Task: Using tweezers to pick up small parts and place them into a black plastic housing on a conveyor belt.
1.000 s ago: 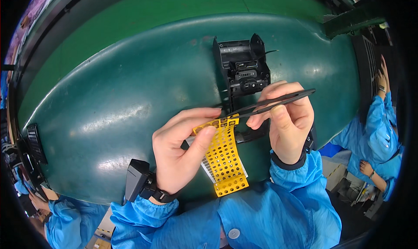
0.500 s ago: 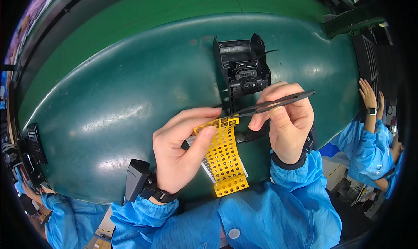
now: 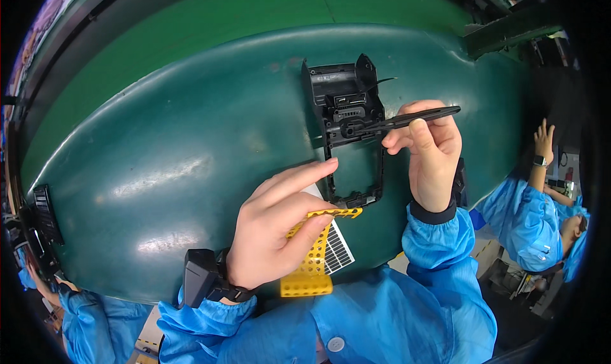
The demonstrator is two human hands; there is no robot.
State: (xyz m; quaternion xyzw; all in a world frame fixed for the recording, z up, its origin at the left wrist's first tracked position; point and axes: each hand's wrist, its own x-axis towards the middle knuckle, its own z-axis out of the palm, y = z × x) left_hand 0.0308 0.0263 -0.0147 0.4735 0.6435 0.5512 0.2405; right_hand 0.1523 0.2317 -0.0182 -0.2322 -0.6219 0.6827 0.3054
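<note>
This is looking like an electronics assembly line in a factory; a dark green work mat is covering the bench; people in blue cleanroom smocks are working alongside; a black plastic housing is lying open.

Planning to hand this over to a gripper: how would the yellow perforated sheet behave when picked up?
The yellow sheet looks thin and full of holes, so probably light and somewhat bendy. The left hand holds it by pinching one edge, which suggests little weight. Lying flat on the green table it would likely be hard to get under.
</note>
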